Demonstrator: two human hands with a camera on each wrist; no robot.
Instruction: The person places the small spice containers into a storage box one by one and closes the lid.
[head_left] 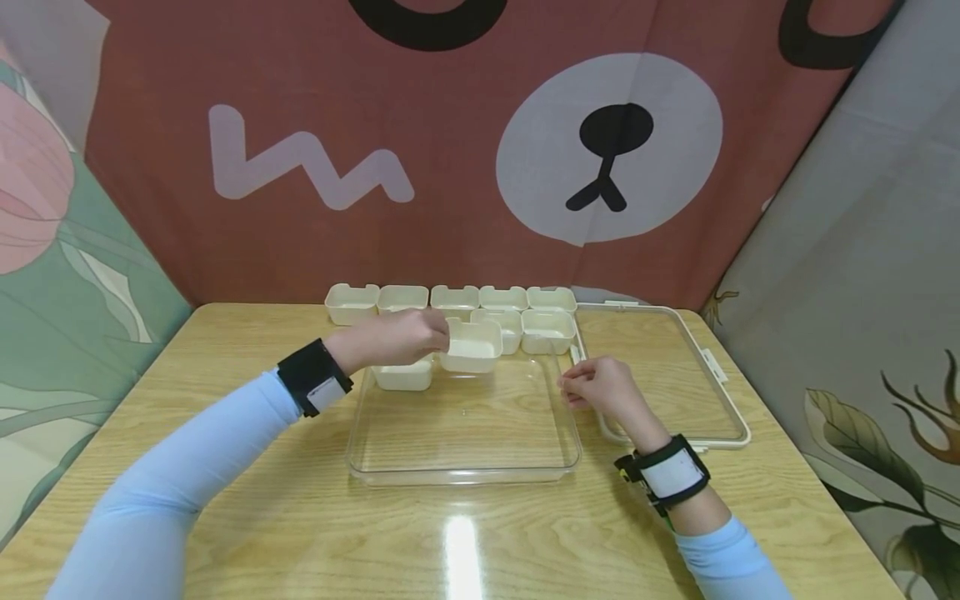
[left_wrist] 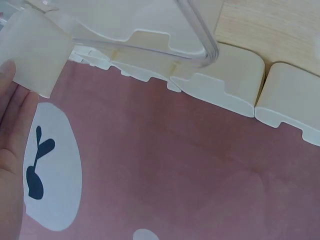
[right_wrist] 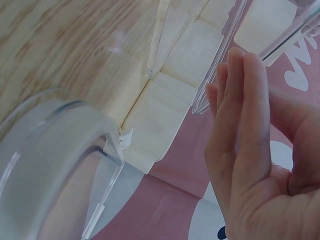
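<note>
My left hand [head_left: 401, 337] pinches a small cream bin [head_left: 471, 348] by its left side, above the far part of a large clear box [head_left: 465, 477]. In the left wrist view, the fingers press against that bin's wall [left_wrist: 37, 52]. Another cream bin [head_left: 403, 377] is at the box's far left corner, partly under my left hand. My right hand [head_left: 603, 390] is at the box's right wall, its thumb and fingers pinching the clear rim. The right wrist view shows this rim [right_wrist: 292, 36] running into the fingertips.
Behind the box, several cream bins [head_left: 352, 304] stand in a row along the bear-print cloth [head_left: 450, 225]. Two more, including one bin [head_left: 547, 331], stand before that row on the right. A clear lid with a white frame [head_left: 738, 421] lies on the wooden table [head_left: 300, 517] at right.
</note>
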